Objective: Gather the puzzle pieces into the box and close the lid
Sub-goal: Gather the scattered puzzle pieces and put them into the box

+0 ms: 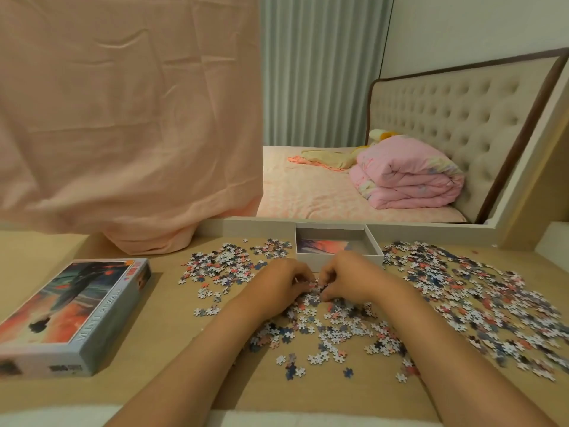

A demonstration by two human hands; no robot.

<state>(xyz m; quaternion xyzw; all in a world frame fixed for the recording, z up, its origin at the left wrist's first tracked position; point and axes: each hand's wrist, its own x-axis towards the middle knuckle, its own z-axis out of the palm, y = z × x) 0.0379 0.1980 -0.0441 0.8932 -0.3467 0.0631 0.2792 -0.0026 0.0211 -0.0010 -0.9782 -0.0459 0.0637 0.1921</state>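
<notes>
Two arms are showing in the lower half of the frame, both bare along their whole visible length. The left forearm (197, 359) is entering from the lower left and the right forearm (440, 349) from the lower right, each smooth and uncovered through the wrist. The left hand (278, 285) and right hand (349, 280), near the centre, are likewise appearing bare. A pale strip (308, 420) is running along the bottom edge; whether it is clothing cannot be told.
</notes>
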